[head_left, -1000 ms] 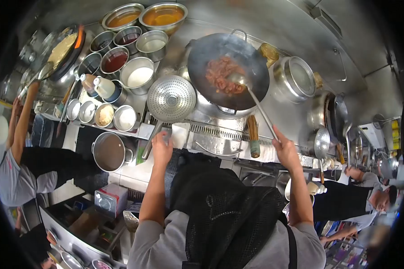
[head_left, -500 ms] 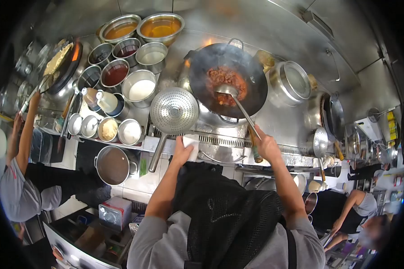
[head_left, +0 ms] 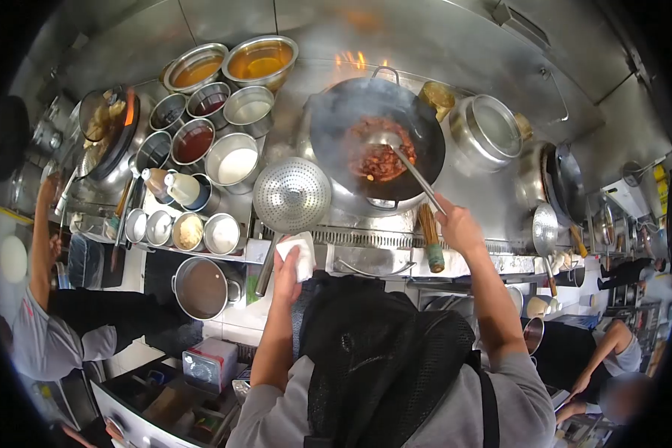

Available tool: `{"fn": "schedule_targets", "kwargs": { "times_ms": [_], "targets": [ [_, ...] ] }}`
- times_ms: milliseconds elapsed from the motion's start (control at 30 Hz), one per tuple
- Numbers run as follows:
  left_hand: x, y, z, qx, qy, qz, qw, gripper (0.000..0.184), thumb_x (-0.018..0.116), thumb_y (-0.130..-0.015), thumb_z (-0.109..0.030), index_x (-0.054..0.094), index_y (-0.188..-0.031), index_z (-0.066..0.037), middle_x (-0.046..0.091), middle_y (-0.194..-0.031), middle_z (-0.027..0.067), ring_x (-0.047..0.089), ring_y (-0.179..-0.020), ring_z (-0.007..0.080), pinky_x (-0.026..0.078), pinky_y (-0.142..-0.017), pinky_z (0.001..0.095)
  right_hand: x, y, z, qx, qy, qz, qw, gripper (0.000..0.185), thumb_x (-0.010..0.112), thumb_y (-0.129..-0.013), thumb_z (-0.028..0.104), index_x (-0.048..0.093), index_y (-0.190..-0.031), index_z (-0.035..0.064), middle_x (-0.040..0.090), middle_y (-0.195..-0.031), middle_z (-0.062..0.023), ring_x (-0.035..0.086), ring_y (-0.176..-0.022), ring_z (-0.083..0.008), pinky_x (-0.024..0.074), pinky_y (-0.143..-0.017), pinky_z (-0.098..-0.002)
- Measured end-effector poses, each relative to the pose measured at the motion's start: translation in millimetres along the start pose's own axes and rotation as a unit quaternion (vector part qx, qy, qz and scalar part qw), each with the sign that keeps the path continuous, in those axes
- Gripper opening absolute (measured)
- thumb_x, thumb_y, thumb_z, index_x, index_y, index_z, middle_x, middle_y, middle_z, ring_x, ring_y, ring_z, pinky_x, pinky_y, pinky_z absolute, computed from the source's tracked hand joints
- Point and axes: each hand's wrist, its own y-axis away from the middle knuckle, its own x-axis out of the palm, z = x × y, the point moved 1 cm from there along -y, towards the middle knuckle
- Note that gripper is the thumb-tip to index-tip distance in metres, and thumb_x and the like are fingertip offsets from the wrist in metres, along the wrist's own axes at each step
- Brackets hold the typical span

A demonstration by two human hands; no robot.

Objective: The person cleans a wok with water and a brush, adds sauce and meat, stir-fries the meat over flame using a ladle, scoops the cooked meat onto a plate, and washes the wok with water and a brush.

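My right hand is closed around the handle of a ladle, whose bowl rests among dark red food pieces in a smoking wok. Folded white cloth is gripped in my left hand, in front of the stove edge. Close by that hand lies a perforated strainer, its handle running down beside my fingers. Below the wok, near my right hand, a bamboo wok brush lies over the stove edge.
Left of the wok stand several metal pots of sauces, squeeze bottles and two bowls of amber liquid. Flames rise behind the wok. Stacked pots are to its right. Co-workers stand on both sides.
The ladle has shifted up and right within the wok, and my right hand moved slightly right. My left hand with the cloth has moved down and left. Flames behind the wok have grown.
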Motion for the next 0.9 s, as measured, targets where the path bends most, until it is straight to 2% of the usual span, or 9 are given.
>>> {"fn": "schedule_targets", "kwargs": {
  "times_ms": [100,200,267,333,467,567,700,767,900],
  "targets": [
    [-3,7,8,-0.010,0.031,-0.014,0.999,0.046,0.057,-0.105,-0.020,0.043,-0.148,-0.012,0.064,-0.123,0.0104,0.068,-0.099,0.0246,0.062,-0.071,0.0419,0,11,17,0.023,0.031,-0.016,0.999,0.056,0.058,-0.100,0.029,0.047,-0.154,0.0293,0.072,-0.106,-0.0276,0.069,-0.099,-0.0498,0.0553,-0.090,-0.0590],
    [-5,13,15,-0.014,0.019,-0.019,1.000,0.047,0.057,-0.106,-0.022,0.042,-0.150,-0.013,0.064,-0.126,0.0103,0.068,-0.101,0.0239,0.062,-0.069,0.0418,26,9,5,0.031,0.039,0.025,0.998,0.055,0.059,-0.099,0.028,0.049,-0.153,0.0270,0.072,-0.106,-0.0284,0.069,-0.098,-0.0503,0.0560,-0.088,-0.0586],
    [-4,16,20,-0.020,0.020,-0.020,0.999,0.046,0.056,-0.106,-0.023,0.043,-0.150,-0.014,0.064,-0.128,0.0100,0.069,-0.102,0.0235,0.062,-0.067,0.0413,22,7,-11,0.028,-0.042,0.034,0.998,0.056,0.059,-0.099,0.027,0.047,-0.154,0.0276,0.071,-0.111,-0.0293,0.068,-0.102,-0.0508,0.0552,-0.090,-0.0584],
    [-3,20,21,-0.019,0.012,-0.019,1.000,0.045,0.055,-0.107,-0.025,0.043,-0.149,-0.015,0.064,-0.127,0.0099,0.069,-0.103,0.0239,0.061,-0.064,0.0411,11,11,-12,0.017,-0.049,0.021,0.998,0.056,0.058,-0.100,0.027,0.046,-0.155,0.0281,0.071,-0.111,-0.0286,0.068,-0.102,-0.0512,0.0551,-0.090,-0.0585],
    [-1,18,23,-0.044,0.018,-0.016,0.999,0.044,0.055,-0.107,-0.025,0.043,-0.148,-0.016,0.065,-0.124,0.0108,0.071,-0.094,0.0254,0.061,-0.063,0.0414,3,11,17,0.042,0.000,-0.022,0.999,0.058,0.056,-0.101,0.027,0.043,-0.157,0.0297,0.072,-0.110,-0.0264,0.069,-0.100,-0.0506,0.0551,-0.091,-0.0579],
    [3,17,22,-0.050,0.004,-0.016,0.999,0.044,0.055,-0.106,-0.025,0.043,-0.147,-0.015,0.066,-0.121,0.0112,0.071,-0.087,0.0262,0.060,-0.061,0.0407,41,-12,-4,0.043,0.064,0.027,0.997,0.057,0.055,-0.102,0.027,0.043,-0.157,0.0312,0.072,-0.105,-0.0259,0.070,-0.097,-0.0503,0.0553,-0.090,-0.0578],
    [5,18,15,-0.006,-0.020,-0.008,1.000,0.044,0.055,-0.107,-0.025,0.043,-0.148,-0.015,0.066,-0.120,0.0110,0.071,-0.087,0.0253,0.059,-0.061,0.0390,-3,-4,-20,0.027,0.080,0.044,0.996,0.057,0.055,-0.102,0.027,0.042,-0.157,0.0322,0.072,-0.106,-0.0258,0.070,-0.099,-0.0484,0.0548,-0.092,-0.0574],
    [-12,14,27,0.002,-0.021,-0.025,0.999,0.044,0.055,-0.107,-0.025,0.043,-0.148,-0.015,0.066,-0.121,0.0104,0.071,-0.090,0.0244,0.059,-0.062,0.0387,-17,2,-19,0.003,0.034,0.015,0.999,0.055,0.055,-0.102,0.028,0.044,-0.156,0.0308,0.072,-0.104,-0.0258,0.071,-0.097,-0.0476,0.0561,-0.088,-0.0571],
    [-21,20,32,-0.012,-0.008,-0.069,0.998,0.043,0.056,-0.107,-0.026,0.045,-0.147,-0.015,0.066,-0.122,0.0080,0.069,-0.095,0.0211,0.059,-0.064,0.0378,-13,20,-1,0.016,0.040,0.003,0.999,0.054,0.057,-0.101,0.028,0.048,-0.154,0.0299,0.072,-0.102,-0.0266,0.071,-0.097,-0.0475,0.0562,-0.086,-0.0572]
  ]
}}
